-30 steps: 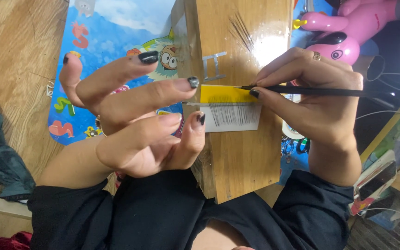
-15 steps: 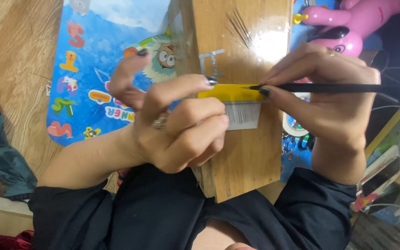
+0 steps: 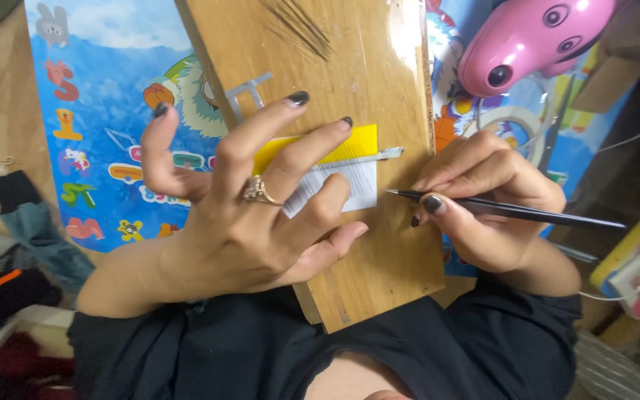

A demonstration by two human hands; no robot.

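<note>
The yellow-and-white card lies flat on the wooden board, near the board's middle, its yellow strip toward the far end and its white, finely printed part toward you. A thin grey metal strip crosses the card where the two colours meet, and one end pokes out past the card's edge toward the right side of the board.

Your left hand rests on the card with its fingers spread apart, the middle fingers pressing it down against the board (there is a ring on one of them); the index finger and thumb are lifted off the board. Your right hand sits at the board's right edge, fingers closed around black tweezers, whose tip points at the card's white part and stops just short of it.

Under the board lies a blue picture mat with cartoon animals, showing on both sides of it. Beyond the board's far right corner sits a pink toy with big eyes. A roll of tape lies on the mat to the right of the board.
</note>
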